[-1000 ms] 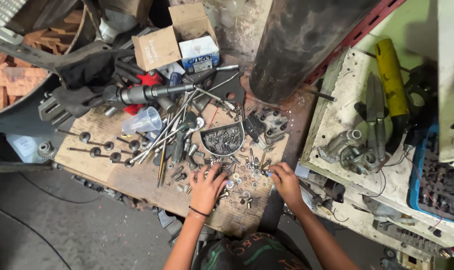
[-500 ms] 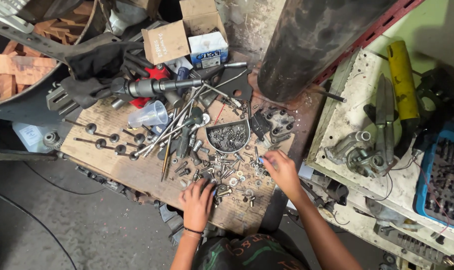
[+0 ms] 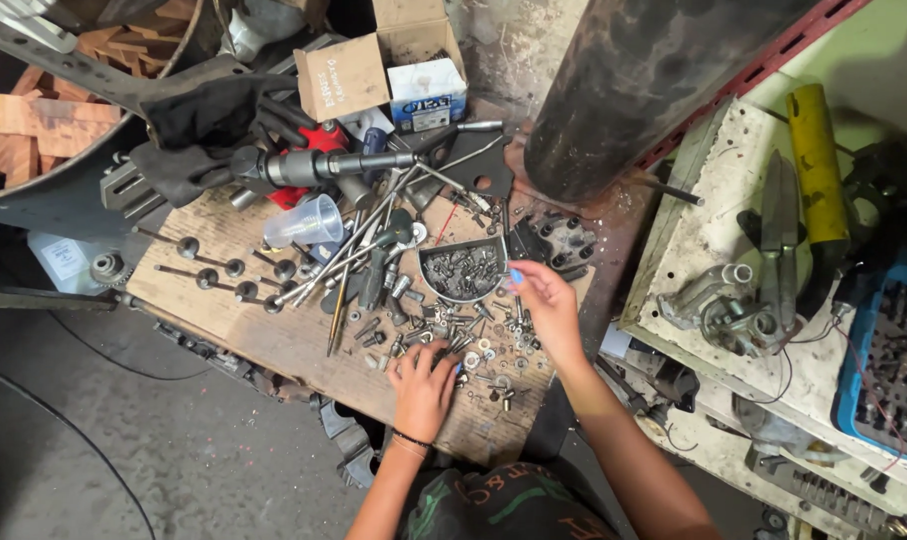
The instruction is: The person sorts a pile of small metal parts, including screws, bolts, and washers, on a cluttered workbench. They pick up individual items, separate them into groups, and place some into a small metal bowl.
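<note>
My left hand (image 3: pixel 424 385) rests palm down on a worn wooden board (image 3: pixel 274 335), fingers spread over scattered nuts, bolts and washers (image 3: pixel 474 345). My right hand (image 3: pixel 544 300) reaches farther out, its fingertips beside a half-round metal dish (image 3: pixel 462 272) filled with small bolts. Whether the right fingertips pinch a small part cannot be told. Long rods and wrenches (image 3: pixel 359 255) lie across the board to the left of the dish.
A clear plastic cup (image 3: pixel 304 222), a grey power tool (image 3: pixel 314 165), black gloves (image 3: pixel 209 130) and cardboard boxes (image 3: pixel 374 65) crowd the far side. A dark pipe (image 3: pixel 634 90) rises at the right. Beyond it are a white shelf (image 3: pixel 694 240) with metal parts, a yellow cylinder (image 3: pixel 816 165) and a blue crate (image 3: pixel 889 360).
My right hand has moved forward from the near loose hardware up to the dish of bolts. My left hand pulled back slightly, then settled on the parts again.
</note>
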